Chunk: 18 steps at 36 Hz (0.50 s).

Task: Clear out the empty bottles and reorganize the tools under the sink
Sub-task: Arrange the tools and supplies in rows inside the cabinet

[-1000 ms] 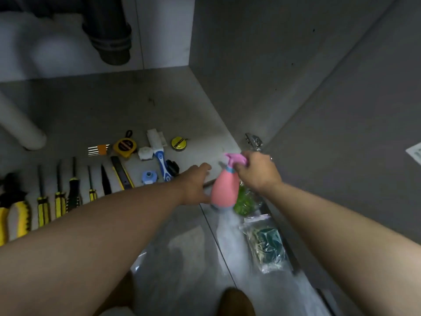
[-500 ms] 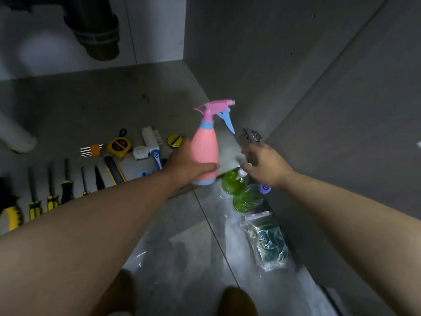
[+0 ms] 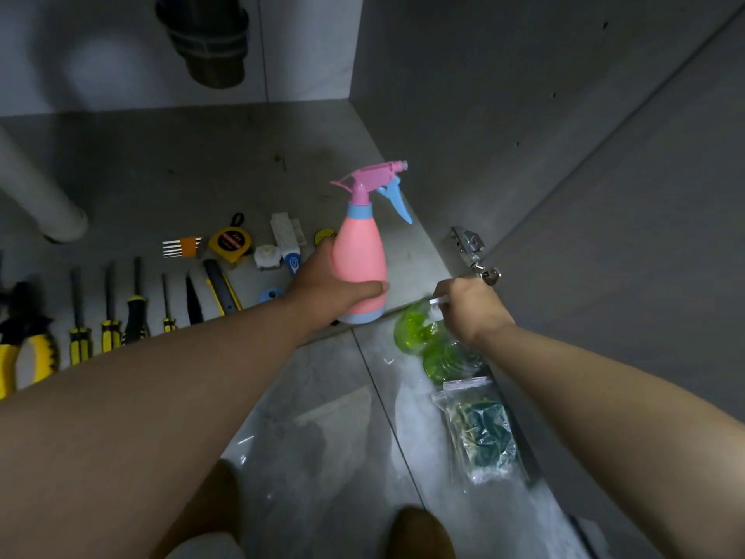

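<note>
Clearing is midway: left hand [image 3: 334, 290] grips the sprayer [image 3: 358, 256], right hand [image 3: 471, 310] pinches a green bottle [image 3: 415, 330], tools [image 3: 137, 312] lie aligned.

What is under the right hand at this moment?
A green bottle and a second green bottle sit on the floor below the right hand, which pinches the first one's white top. The hand covers the rest of that top and the second bottle's cap.
</note>
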Each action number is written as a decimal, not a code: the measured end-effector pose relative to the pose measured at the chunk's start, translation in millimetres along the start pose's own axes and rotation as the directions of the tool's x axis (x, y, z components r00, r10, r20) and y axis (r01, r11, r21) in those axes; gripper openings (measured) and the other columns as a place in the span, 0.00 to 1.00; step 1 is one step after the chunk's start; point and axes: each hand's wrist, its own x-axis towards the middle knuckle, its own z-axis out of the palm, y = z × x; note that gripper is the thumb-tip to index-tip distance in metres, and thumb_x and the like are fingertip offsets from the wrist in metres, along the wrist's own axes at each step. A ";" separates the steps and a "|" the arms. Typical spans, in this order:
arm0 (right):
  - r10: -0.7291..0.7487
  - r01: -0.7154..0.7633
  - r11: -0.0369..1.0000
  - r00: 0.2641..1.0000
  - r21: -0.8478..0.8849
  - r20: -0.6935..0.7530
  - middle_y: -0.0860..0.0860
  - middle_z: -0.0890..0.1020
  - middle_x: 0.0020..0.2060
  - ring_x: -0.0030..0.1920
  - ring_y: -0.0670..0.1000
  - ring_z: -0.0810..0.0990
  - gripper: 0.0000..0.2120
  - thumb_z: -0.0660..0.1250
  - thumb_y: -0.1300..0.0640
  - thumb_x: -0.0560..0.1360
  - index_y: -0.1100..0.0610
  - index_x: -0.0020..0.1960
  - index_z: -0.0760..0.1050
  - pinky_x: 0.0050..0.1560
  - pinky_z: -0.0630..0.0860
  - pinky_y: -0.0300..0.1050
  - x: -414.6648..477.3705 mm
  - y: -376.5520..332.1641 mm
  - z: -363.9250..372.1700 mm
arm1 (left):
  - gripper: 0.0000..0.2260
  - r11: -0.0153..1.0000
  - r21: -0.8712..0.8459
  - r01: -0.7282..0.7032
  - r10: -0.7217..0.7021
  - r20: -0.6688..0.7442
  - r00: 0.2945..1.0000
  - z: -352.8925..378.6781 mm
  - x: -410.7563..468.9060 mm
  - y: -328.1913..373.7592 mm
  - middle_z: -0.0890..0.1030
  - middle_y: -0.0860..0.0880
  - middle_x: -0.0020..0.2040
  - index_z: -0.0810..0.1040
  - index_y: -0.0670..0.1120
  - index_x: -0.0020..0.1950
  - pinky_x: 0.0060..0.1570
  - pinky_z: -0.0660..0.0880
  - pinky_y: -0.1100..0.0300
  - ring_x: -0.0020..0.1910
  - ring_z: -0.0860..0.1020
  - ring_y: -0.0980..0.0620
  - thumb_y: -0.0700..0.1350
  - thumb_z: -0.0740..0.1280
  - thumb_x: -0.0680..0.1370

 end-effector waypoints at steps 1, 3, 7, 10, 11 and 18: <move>-0.018 0.018 1.000 1.000 0.012 -0.006 0.59 0.84 0.48 0.51 0.61 0.83 0.14 0.64 0.64 0.74 0.52 0.54 0.83 0.50 0.79 0.48 -3.3 -1.6 -4.7 | 0.37 1.000 0.001 -0.001 0.001 -0.002 1.000 0.0 -0.5 0.0 0.78 0.51 0.60 0.68 0.53 0.69 0.54 0.77 0.54 0.56 0.78 0.49 0.53 0.82 0.65; -0.061 0.062 0.998 0.998 0.032 -0.030 0.58 0.85 0.46 0.50 0.61 0.83 0.11 0.65 0.60 0.74 0.51 0.53 0.83 0.49 0.79 0.47 -10.1 -5.6 -15.9 | 0.37 1.000 0.004 -0.008 0.008 -0.015 1.000 -0.2 -1.6 0.5 0.78 0.52 0.59 0.68 0.53 0.68 0.49 0.77 0.56 0.56 0.78 0.49 0.53 0.83 0.64; -0.115 0.122 0.991 0.986 0.051 -0.121 0.55 0.85 0.42 0.46 0.60 0.83 0.07 0.65 0.55 0.73 0.51 0.49 0.80 0.48 0.80 0.48 -15.7 -15.8 -45.5 | 0.37 1.000 0.005 -0.001 0.001 -0.063 0.998 -2.2 -1.6 0.9 0.78 0.52 0.59 0.68 0.54 0.66 0.41 0.74 0.61 0.55 0.78 0.49 0.52 0.83 0.64; -0.116 0.136 0.988 0.963 0.069 -0.243 0.57 0.85 0.45 0.49 0.62 0.82 0.06 0.65 0.55 0.73 0.54 0.48 0.80 0.47 0.78 0.48 -6.3 -21.7 -70.5 | 0.35 1.000 0.022 0.020 -0.017 -0.113 0.993 -4.3 -0.8 0.5 0.79 0.51 0.57 0.69 0.54 0.64 0.38 0.74 0.62 0.54 0.79 0.48 0.54 0.83 0.63; -0.115 0.143 0.986 0.953 0.081 -0.281 0.58 0.85 0.44 0.49 0.62 0.82 0.06 0.65 0.55 0.73 0.55 0.47 0.80 0.47 0.79 0.49 -0.8 -23.6 -78.1 | 0.35 0.999 0.024 0.025 -0.022 -0.129 0.991 -5.5 -0.4 0.2 0.79 0.51 0.57 0.70 0.53 0.63 0.38 0.75 0.61 0.54 0.79 0.48 0.54 0.83 0.62; -0.026 0.105 0.976 0.926 0.191 -0.377 0.59 0.85 0.45 0.50 0.62 0.83 0.09 0.64 0.60 0.72 0.57 0.49 0.82 0.49 0.80 0.48 57.1 -37.9 -103.7 | 0.33 0.999 0.009 0.041 -0.039 -0.194 0.980 -18.2 6.1 -3.8 0.79 0.51 0.57 0.70 0.52 0.63 0.49 0.79 0.51 0.53 0.79 0.48 0.53 0.83 0.64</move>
